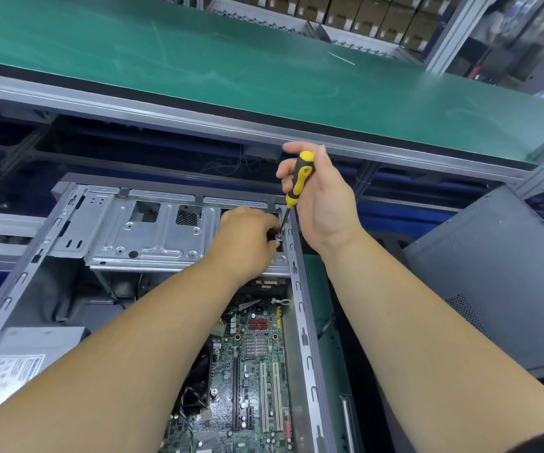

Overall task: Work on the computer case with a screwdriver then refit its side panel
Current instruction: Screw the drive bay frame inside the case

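The open computer case (68, 243) lies on its side low in the middle, its green motherboard (257, 371) showing. The left hand (247, 238) reaches into the metal drive cage (153, 237), fingers curled, pinching something tiny by the screwdriver tip. The right hand (319, 197) holds the yellow-and-black screwdriver (296, 184) almost upright, fingers wrapped loosely around the handle, and the dark side panel (499, 276) leans just beside the case.

The screwdriver (300, 178) has a yellow and black handle. The case (153, 223) is grey metal, and its board (257, 371) is green with white slots. The belt (198, 60) is green. The panel (499, 282) is dark grey.
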`<state>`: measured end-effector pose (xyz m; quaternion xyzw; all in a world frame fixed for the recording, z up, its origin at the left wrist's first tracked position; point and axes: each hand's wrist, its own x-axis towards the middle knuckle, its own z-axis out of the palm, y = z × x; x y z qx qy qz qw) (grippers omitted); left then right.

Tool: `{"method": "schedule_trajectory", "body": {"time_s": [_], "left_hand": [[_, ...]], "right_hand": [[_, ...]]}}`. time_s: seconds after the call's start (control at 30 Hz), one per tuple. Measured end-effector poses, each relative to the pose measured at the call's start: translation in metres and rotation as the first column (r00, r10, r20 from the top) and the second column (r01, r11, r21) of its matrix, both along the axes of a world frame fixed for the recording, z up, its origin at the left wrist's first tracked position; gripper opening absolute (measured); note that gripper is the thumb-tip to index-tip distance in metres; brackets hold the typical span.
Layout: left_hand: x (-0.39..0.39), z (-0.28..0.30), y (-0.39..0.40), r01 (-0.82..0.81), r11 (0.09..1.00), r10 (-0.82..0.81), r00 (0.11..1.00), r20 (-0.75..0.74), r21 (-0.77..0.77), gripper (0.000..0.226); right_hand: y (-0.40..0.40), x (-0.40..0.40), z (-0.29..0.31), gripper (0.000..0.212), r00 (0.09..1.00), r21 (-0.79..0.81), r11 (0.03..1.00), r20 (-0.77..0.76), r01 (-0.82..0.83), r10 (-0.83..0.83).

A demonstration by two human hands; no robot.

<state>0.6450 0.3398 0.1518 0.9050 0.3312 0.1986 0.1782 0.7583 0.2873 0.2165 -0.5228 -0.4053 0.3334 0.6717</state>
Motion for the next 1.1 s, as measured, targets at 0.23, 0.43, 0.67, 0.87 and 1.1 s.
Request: {"method": "schedule_trajectory", "body": {"time_s": [0.23,0.43,0.67,0.87,1.1], "left_hand": [[0.0002,0.0014,0.0006,0.001,1.000,-0.001,1.000,-0.022,-0.004,0.020],[0.0001,0.0002,0.0005,-0.001,1.000,0.001,1.000,-0.011,0.007,0.021],[0.0013,-0.0031,0.0025,-0.003,1.000,0.003,1.000,0.008,0.010,0.021],[0.0013,-0.0036,0.0022,-0.001,1.000,0.001,1.000,0.004,0.013,0.025],[0.0012,-0.0036,0.0028,0.000,1.000,0.000,1.000,0.008,0.011,0.021]], "right_hand": [[0.0036,0.0011,0.0019,0.020,0.988,-0.071,0.997,0.151,0.042,-0.031],[0.0044,-0.0012,0.0009,0.024,0.995,-0.032,0.999,0.095,0.029,-0.026],[0.0016,0.0043,0.0008,0.021,0.997,0.000,0.999,0.059,0.047,-0.047],[0.0036,0.0023,0.0010,0.013,0.991,-0.029,0.998,0.122,0.064,-0.060],[-0.0003,0.0043,-0.0001,0.032,0.999,0.022,1.000,0.045,0.019,-0.020]]}}
